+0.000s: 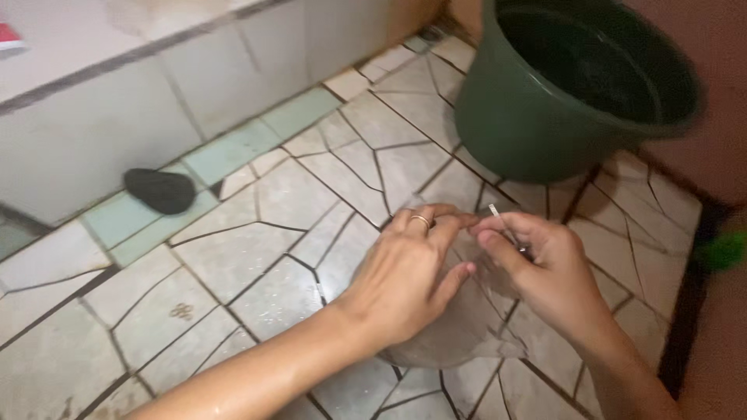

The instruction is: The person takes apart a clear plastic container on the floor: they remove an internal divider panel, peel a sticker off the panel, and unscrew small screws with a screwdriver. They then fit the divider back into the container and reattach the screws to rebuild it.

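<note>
Left hand (405,272) and right hand (537,268) pinch a clear plastic bag (459,327) just below the green bucket (545,101). Right grip also nips a thin white strip (496,211). Best kept taut, fingers close together.

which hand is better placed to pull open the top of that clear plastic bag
The right hand, probably. Its fingertips already pinch the small white strip at the top of the clear plastic bag. The left hand lies over the bag, better suited to steadying it.
</note>
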